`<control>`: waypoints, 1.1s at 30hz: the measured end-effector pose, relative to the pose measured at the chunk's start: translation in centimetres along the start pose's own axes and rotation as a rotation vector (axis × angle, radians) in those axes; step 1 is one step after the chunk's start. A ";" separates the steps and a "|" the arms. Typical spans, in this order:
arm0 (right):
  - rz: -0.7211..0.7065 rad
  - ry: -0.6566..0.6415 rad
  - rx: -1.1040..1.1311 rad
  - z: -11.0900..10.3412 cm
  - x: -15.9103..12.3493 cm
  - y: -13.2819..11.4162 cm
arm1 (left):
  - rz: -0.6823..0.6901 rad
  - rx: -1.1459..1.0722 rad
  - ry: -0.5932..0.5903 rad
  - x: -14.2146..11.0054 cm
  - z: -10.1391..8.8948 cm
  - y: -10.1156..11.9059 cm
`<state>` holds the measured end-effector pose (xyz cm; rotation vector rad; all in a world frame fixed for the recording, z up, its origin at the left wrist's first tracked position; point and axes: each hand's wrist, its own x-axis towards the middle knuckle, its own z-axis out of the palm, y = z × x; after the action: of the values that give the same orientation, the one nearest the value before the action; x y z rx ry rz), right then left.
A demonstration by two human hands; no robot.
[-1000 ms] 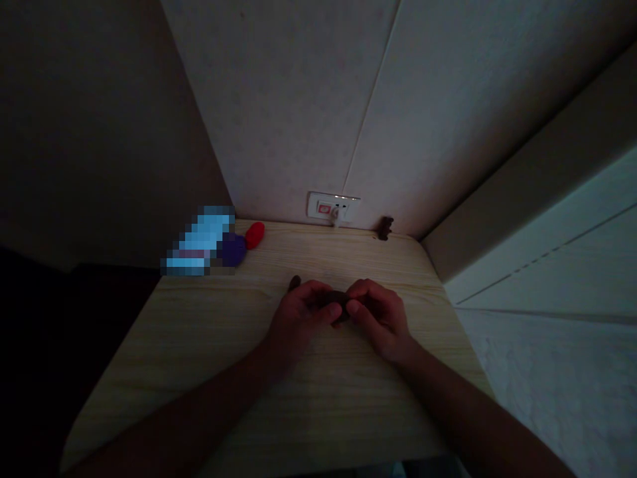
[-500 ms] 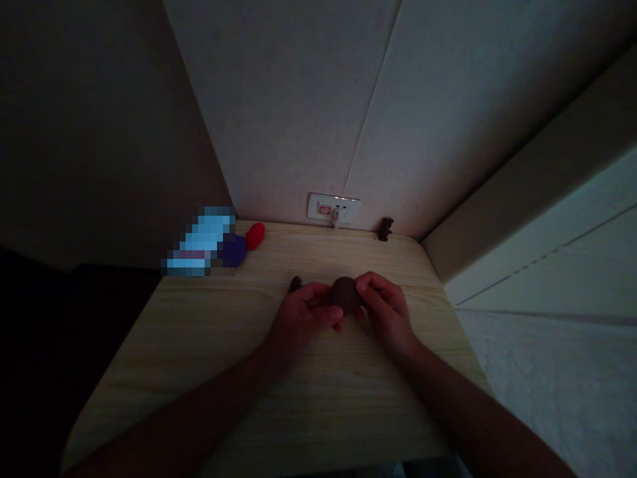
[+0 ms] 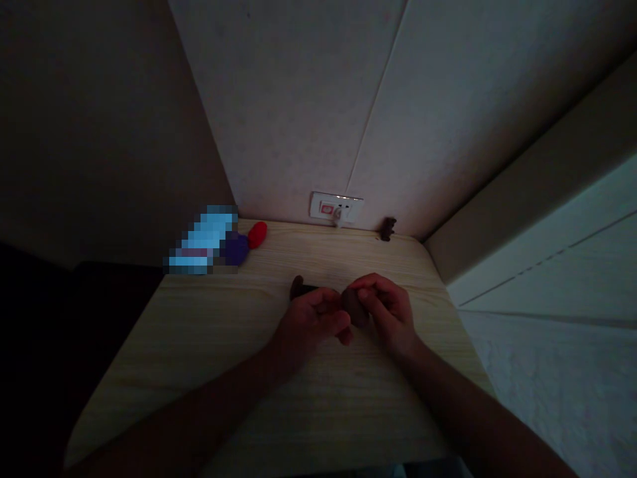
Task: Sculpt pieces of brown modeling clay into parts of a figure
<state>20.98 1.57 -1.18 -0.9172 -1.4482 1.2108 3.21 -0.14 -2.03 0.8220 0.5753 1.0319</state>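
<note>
A brown disc-shaped lump (image 3: 355,308), like modelling clay, is tilted above the middle of the table. My right hand (image 3: 391,311) pinches it between thumb and fingers on its right side. Just left of the lump is my left hand (image 3: 311,325), thumb and fingers parted and half curled, fingertips at the lump's edge; whether they touch it I cannot tell. Behind the left hand lies a dark brown piece (image 3: 297,287) with a raised rounded end, partly covered by the fingers.
A red lump (image 3: 257,235) and a purple lump (image 3: 235,249) sit at the table's back left beside a blurred bright panel (image 3: 202,240). Near the wall at back right stands a small dark brown figure (image 3: 388,229). A wall socket (image 3: 337,208) with a plug is behind the wooden table (image 3: 239,345).
The brown lump has turned from facing up to a tilted pose, shifting slightly right with my right hand. My left fingers have loosened from it, and more of the dark piece behind shows.
</note>
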 end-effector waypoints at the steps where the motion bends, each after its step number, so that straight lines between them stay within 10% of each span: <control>1: -0.011 0.022 0.010 -0.1 0.0 -0.1 | -0.026 -0.018 -0.005 0.0 0.2 0.1; 13: -0.326 -0.174 -0.305 0.9 0.3 -2.0 | -0.070 -0.054 0.229 0.2 0.7 -0.4; 33: -0.155 -0.378 -0.186 0.8 0.2 -2.5 | -0.058 0.286 0.094 -0.2 0.5 0.5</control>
<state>20.22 1.04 1.28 -0.7053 -1.9225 1.1900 3.28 -0.31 -1.35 1.0043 0.8352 0.9508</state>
